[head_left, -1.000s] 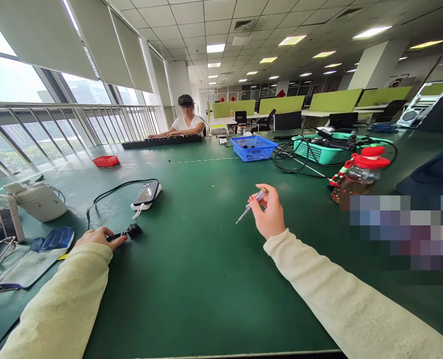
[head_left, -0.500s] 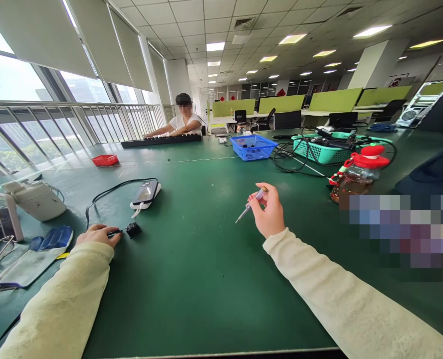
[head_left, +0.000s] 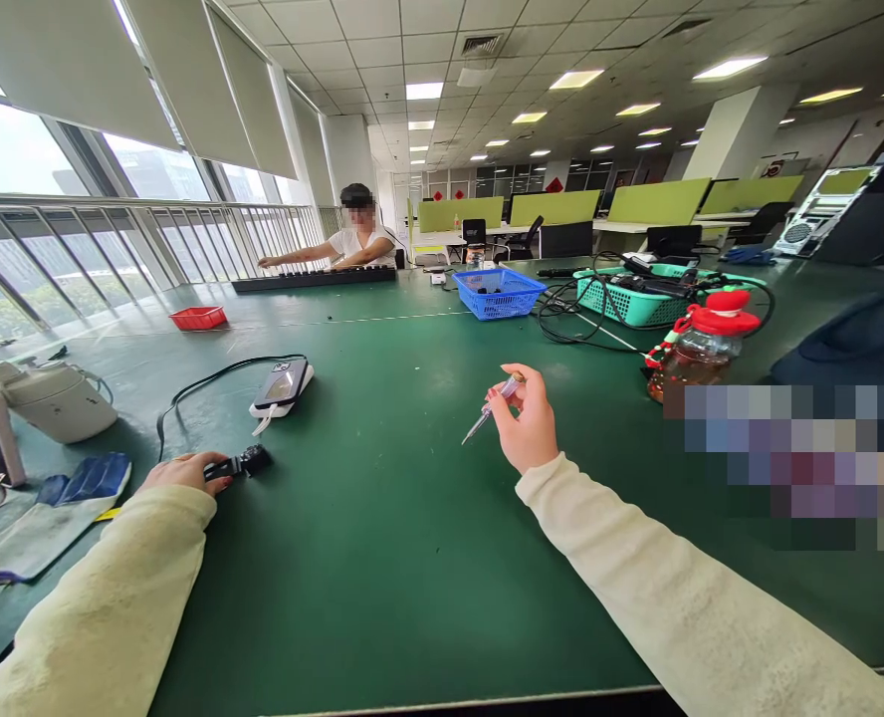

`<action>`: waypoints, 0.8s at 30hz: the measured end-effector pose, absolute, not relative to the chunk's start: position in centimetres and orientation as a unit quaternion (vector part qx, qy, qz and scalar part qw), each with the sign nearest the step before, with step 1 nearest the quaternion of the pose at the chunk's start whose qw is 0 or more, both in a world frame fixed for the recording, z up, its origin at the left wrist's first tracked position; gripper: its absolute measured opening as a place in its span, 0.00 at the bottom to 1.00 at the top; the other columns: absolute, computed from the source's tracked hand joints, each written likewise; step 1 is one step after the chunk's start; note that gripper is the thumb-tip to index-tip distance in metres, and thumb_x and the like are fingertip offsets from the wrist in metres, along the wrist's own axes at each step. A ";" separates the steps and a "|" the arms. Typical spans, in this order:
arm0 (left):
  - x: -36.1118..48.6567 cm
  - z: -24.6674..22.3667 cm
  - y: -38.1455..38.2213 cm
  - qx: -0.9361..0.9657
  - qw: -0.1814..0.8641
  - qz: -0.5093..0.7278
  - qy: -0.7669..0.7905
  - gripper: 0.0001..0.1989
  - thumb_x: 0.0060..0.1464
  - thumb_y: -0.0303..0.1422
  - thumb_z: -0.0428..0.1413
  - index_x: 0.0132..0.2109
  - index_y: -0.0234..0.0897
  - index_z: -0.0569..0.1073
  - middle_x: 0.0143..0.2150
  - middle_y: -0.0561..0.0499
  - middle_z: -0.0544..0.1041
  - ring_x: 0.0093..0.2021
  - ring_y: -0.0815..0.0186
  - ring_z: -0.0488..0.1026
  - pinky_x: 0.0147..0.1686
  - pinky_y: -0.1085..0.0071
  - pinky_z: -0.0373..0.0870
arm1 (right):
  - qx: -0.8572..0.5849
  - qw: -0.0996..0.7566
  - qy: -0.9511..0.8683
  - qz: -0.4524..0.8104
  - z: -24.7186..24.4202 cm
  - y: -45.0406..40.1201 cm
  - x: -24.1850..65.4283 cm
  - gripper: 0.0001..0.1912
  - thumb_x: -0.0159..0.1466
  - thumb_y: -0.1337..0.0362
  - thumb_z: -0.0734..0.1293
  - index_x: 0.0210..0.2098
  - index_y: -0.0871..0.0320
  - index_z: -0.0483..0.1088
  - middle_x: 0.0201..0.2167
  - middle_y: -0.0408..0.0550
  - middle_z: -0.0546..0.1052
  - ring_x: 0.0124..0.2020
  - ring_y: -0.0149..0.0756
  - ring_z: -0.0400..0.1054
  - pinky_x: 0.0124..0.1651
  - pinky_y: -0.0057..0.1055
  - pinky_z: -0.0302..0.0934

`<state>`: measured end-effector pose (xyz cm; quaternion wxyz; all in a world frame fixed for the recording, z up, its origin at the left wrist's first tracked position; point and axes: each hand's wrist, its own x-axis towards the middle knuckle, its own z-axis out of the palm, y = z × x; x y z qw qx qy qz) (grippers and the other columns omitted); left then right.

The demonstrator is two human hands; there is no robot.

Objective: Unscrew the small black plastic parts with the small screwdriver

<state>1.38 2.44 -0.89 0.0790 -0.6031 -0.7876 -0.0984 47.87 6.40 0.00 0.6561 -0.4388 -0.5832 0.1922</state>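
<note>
My left hand (head_left: 175, 474) rests at the left of the green tabletop, its fingers closed on a slim black piece (head_left: 222, 468) whose kind I cannot make out. Its far end meets a small black block (head_left: 256, 458); whether the two are joined, I cannot tell. Above the middle of the table, my right hand (head_left: 530, 428) pinches a small screwdriver (head_left: 477, 428) with a clear, purplish handle, the tip slanting down to the left. A phone (head_left: 281, 382) lies on a white block with a short white cable, just beyond my left hand.
A blue basket (head_left: 499, 305) and a teal basket (head_left: 636, 314) of cables stand farther back. A red-lidded jar (head_left: 700, 363) is on the right. At left are a red tray (head_left: 198, 318), a white container (head_left: 54, 403) and a blue-grey pouch (head_left: 28, 528). A person (head_left: 359, 239) sits opposite by a black keyboard (head_left: 315, 280).
The black piece under my left fingers now shows more and reaches the black block, where a gap was before. My right hand keeps its grip on the screwdriver. The person opposite has stretched an arm out.
</note>
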 end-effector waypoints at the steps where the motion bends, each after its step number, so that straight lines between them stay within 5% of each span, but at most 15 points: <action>1: 1.7 -0.7 2.5 -0.593 0.095 -0.093 -0.794 0.18 0.51 0.39 0.50 0.45 0.33 0.74 0.42 0.41 0.77 0.49 0.46 0.72 0.52 0.54 0.64 | -0.437 0.657 -0.583 0.193 0.0 6.4 47.9 0.16 0.60 0.62 0.64 0.47 0.55 0.61 0.31 0.43 0.73 0.28 0.33 0.71 0.38 0.37 0.68; 6: 4.2 0.8 2.8 -0.575 0.143 -0.130 -0.795 0.25 0.57 0.43 0.43 0.54 0.32 0.69 0.49 0.39 0.75 0.51 0.49 0.71 0.51 0.57 0.67 | -0.435 0.655 -0.585 0.198 0.0 6.5 47.9 0.16 0.60 0.62 0.64 0.47 0.55 0.60 0.31 0.43 0.73 0.28 0.33 0.71 0.38 0.37 0.68; 24: 3.7 -1.7 4.2 -0.654 0.125 -0.097 -0.740 0.24 0.54 0.43 0.46 0.53 0.37 0.73 0.48 0.41 0.77 0.49 0.48 0.72 0.50 0.54 0.66 | -0.443 0.651 -0.586 0.190 -0.1 6.4 47.9 0.16 0.60 0.62 0.64 0.48 0.55 0.61 0.31 0.44 0.74 0.28 0.33 0.72 0.37 0.36 0.68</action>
